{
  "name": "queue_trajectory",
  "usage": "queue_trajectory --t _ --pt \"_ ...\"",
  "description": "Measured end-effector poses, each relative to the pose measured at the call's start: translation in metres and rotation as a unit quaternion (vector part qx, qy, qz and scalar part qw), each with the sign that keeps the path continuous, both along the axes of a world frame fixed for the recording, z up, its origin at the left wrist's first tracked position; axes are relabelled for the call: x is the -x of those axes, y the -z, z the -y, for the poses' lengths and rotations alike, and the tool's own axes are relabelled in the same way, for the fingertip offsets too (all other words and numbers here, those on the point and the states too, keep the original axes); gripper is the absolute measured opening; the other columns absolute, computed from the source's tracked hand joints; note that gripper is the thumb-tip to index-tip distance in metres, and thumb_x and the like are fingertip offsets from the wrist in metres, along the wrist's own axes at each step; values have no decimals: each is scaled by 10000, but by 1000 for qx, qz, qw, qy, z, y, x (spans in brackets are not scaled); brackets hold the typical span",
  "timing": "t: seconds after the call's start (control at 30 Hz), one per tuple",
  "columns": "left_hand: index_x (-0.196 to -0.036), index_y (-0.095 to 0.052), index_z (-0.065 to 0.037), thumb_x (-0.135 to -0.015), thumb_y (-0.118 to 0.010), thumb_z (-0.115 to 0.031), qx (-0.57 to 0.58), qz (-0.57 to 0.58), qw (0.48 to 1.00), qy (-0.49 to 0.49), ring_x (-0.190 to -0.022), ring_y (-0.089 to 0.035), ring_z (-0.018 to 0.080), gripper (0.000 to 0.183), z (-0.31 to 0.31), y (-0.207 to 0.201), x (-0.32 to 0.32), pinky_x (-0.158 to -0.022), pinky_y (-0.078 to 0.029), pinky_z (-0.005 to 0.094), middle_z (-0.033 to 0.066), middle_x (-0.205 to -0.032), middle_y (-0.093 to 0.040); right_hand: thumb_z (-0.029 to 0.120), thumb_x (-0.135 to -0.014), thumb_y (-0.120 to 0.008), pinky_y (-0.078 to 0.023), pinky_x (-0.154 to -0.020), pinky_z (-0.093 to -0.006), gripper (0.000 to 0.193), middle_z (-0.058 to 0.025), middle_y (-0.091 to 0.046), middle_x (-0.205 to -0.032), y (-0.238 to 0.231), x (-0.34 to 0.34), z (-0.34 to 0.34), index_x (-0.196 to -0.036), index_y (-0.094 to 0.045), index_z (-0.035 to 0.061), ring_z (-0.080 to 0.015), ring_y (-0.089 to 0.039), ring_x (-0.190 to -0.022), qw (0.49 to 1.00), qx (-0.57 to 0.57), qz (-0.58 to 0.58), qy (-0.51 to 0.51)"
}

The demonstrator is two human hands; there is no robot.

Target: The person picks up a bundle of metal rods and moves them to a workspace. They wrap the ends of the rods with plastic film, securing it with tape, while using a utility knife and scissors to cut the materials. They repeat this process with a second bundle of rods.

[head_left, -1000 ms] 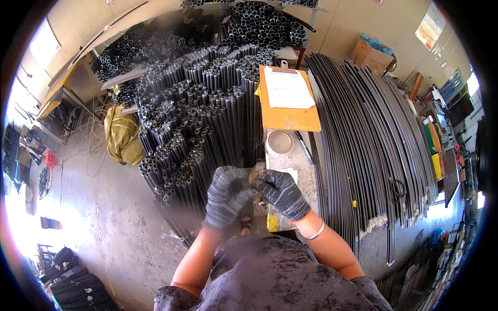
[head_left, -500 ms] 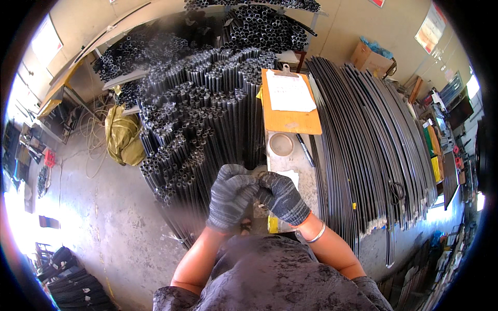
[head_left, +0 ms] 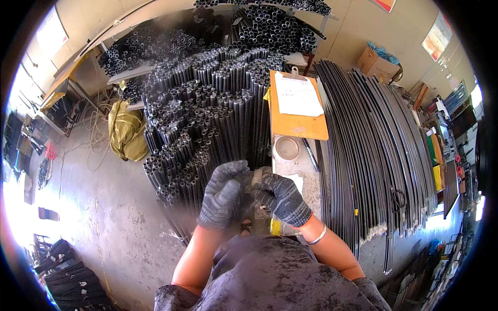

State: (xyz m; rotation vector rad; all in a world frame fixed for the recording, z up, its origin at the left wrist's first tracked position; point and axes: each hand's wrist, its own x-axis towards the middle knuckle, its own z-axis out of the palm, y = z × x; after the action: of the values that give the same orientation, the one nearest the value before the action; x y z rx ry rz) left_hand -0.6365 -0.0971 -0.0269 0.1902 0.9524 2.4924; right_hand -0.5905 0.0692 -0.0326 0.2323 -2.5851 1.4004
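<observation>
2 gloved hands face each other at the near end of a narrow bench, between a mass of tubes on the left and long bars on the right. The left hand has its fingers curled toward the right, with the thumb bent in; whether it pinches anything I cannot tell. The right hand has its fingers bent in toward the left, the fingertips at a small pale piece, which lies in the gap between the 2 hands. The piece is blurred, so I cannot tell its kind, nor whether the right fingers pinch it. Both gloves are grey and striped, and the right wrist wears a silvery bracelet.

On the bench, just far of the right hand, is a piece of white paper, partly covered by the glove. Farther along are a round, shallow dish and a dark pen to its right. At the far end lies an orange-brown clipboard with a white sheet on it.

To the left, dark tubes stand packed with their open ends up. To the right, long dark bars lie side by side, with black-handled scissors on their near right part.
</observation>
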Motion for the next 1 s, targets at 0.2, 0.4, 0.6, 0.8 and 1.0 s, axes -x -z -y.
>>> queue_trajectory --t 0.2,0.4,0.6,0.8,1.0 --pt "-1202 -539 -32 -691 -791 -202 151 -95 980 92 -1057 -537 143 595 2 2 -4 -931 -432 301 33 -1151 -586 118 -744 -692 -495 -680 -391 210 -174 -649 -847 3 3 2 -929 -653 25 -346 -616 -769 1000 6 2 -28" --pt "-1006 -647 -14 -747 -741 -90 211 -141 967 37 -967 -562 157 286 -3 10 3 -876 -447 287 40 -1024 -615 102 -766 -682 -499 -707 -365 228 -175 -655 -882 3 3 0 -972 -642 14 -317 -634 -808 994 62 63 -68" --pt "-900 -655 -3 -782 -669 13 287 -263 921 -21 -821 -564 107 120 -2 19 10 -722 -476 243 8 -870 -585 119 -811 -661 -502 -717 -342 252 -135 -675 -897 11 -1 2 -1030 -623 2 -252 -645 -795 984 139 100 -46" --pt "-814 -665 -5 -772 -672 11 232 -121 962 -75 -836 -585 156 46 3 16 9 -785 -457 268 37 -849 -621 269 -914 -553 -450 -885 -315 340 -132 -599 -1102 20 -18 16 -1136 -570 12 -181 -563 -976 886 353 292 -70" --pt "-721 -573 -28 -857 -633 -236 14 -88 996 -23 -611 -561 130 256 26 14 -21 -549 -475 297 33 -721 -603 322 -927 -516 -440 -911 -423 312 -149 -585 -1013 51 22 26 -1013 -585 30 -282 -551 -982 475 820 296 -118"
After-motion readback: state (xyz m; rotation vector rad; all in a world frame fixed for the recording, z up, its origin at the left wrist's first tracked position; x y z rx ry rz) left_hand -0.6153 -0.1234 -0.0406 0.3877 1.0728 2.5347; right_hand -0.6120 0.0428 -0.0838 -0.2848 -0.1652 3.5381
